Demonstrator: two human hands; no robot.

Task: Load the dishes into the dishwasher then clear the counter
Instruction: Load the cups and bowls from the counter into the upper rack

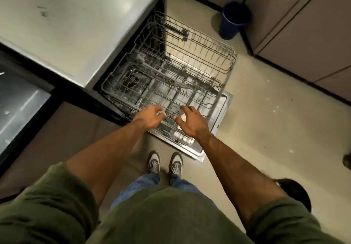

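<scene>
Dishwasher (226,99) stands open under the counter (66,25), rack (171,84) out and almost empty. Left hand (150,117) grips its front wire; right hand (191,122) is spread open over a white item (183,118). Loading looks barely begun.

Both bare arms (106,158) reach forward and down, with the green sleeves (47,205) pushed up near the elbows. The left hand (150,117) has its fingers curled under (too blurry to tell if they grip). The right hand (192,123) is spread wide, thumb out.
</scene>
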